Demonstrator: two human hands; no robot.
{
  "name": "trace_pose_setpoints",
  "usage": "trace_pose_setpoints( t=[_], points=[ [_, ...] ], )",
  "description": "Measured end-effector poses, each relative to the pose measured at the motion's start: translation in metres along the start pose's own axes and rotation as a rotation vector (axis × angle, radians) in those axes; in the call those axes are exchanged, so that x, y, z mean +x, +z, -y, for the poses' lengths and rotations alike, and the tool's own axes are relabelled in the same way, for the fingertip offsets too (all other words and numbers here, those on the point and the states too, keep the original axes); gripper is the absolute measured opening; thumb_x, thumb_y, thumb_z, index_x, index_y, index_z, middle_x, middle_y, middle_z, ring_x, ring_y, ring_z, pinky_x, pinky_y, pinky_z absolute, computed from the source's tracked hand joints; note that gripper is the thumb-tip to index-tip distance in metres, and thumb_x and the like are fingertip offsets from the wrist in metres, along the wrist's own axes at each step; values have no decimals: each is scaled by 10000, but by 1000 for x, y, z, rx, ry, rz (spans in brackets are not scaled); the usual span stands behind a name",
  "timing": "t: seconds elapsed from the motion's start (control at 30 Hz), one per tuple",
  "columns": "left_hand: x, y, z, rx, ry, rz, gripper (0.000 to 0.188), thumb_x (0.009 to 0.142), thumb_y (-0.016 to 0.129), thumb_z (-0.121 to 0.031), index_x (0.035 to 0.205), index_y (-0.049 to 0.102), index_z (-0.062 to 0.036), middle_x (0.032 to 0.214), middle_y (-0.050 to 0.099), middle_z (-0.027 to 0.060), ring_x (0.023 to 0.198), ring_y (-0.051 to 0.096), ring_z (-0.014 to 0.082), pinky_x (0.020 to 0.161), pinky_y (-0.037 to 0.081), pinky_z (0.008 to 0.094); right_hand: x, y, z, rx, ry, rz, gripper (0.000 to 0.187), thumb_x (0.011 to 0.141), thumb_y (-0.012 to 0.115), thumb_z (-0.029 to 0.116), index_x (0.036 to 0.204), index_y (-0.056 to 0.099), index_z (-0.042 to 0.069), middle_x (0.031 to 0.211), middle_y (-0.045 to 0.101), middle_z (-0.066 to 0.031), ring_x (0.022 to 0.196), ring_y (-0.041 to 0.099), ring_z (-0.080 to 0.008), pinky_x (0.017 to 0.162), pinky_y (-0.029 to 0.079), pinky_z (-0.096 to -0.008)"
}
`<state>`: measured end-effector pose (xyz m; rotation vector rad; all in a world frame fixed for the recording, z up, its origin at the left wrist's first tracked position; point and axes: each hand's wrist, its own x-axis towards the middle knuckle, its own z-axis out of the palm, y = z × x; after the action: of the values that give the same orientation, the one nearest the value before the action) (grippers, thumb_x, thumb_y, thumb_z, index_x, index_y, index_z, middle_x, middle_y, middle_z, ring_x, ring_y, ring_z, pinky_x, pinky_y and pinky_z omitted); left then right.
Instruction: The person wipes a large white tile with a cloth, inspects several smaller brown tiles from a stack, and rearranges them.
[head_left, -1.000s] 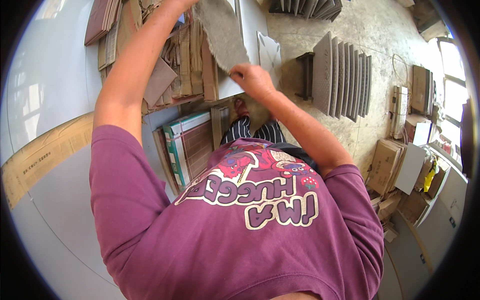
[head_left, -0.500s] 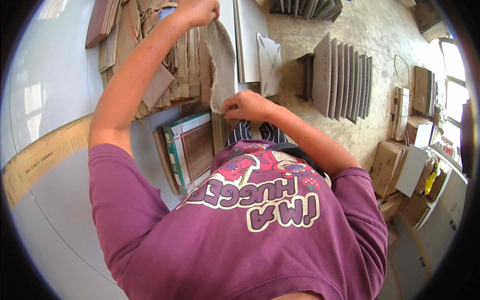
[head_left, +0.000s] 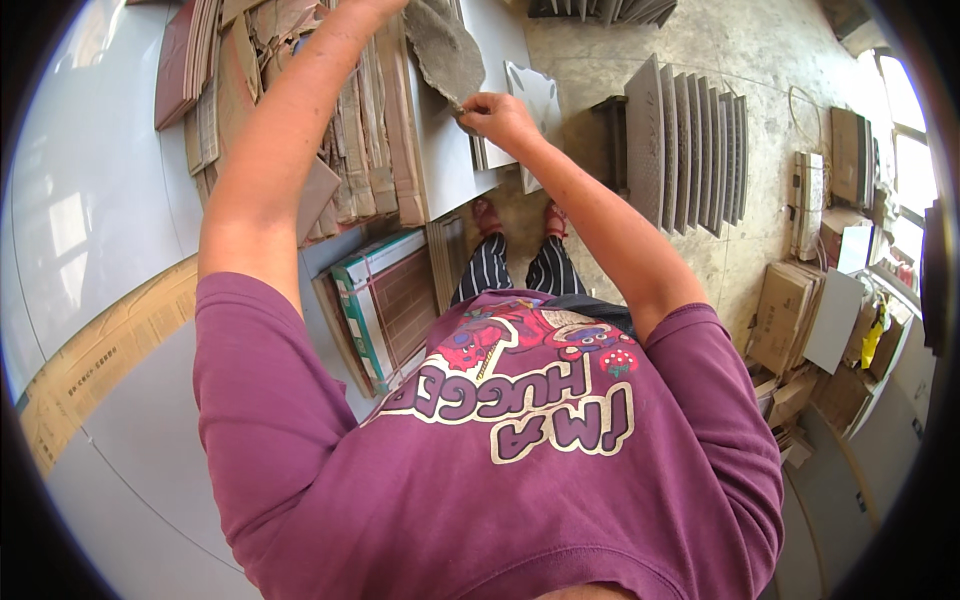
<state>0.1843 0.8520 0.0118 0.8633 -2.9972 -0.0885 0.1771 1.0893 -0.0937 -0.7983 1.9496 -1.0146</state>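
A grey, frayed cloth [head_left: 447,50] is stretched between my two hands, above a pale, smooth slab [head_left: 445,165]. At the top edge of the view, my left hand [head_left: 376,8] is closed on the cloth's far end, its fingers partly cut off by the frame. The near corner of the cloth is pinched between the thumb and fingers of my right hand [head_left: 500,118]. Just left of the cloth stand several cardboard-wrapped tiles [head_left: 375,150], packed on edge, with torn brown wrapping.
Further right, a row of grey tiles [head_left: 645,145] stands in a dark rack on the concrete floor [head_left: 700,270]. A patterned white tile [head_left: 535,95] leans near my right hand. A green-and-white box [head_left: 352,300] of brown tiles stands near my legs. Cardboard boxes [head_left: 785,310] line the right side.
Both hands have moved away from my body with the cloth, the right one also upward in view. The pale slab beneath and my feet now show more.
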Motion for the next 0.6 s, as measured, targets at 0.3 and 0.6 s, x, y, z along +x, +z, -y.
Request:
trace_pose_setpoints(
  t=[0.3, 0.6],
  points=[
    [-92, 33, -31, 131, 220, 428, 186, 776, 508, -98, 858, 673, -125, 844, 651, 99, 844, 616, 264, 744, 485, 373, -76, 37, -51, -216, 156, 672, 248, 636, 655, 256, 857, 692, 150, 806, 667, -70, 767, 634, -229, 724, 497, -325],
    [-111, 3, -42, -107, 199, 493, 163, 776, 535, -144, 859, 674, -123, 860, 654, 71, 832, 616, 238, 735, 484, 356, -104, 20, -5, -115, -65, 972, 322, 638, 695, 268, 919, 677, 112, 821, 671, -71, 757, 631, -193, 697, 491, -298]
  ],
)
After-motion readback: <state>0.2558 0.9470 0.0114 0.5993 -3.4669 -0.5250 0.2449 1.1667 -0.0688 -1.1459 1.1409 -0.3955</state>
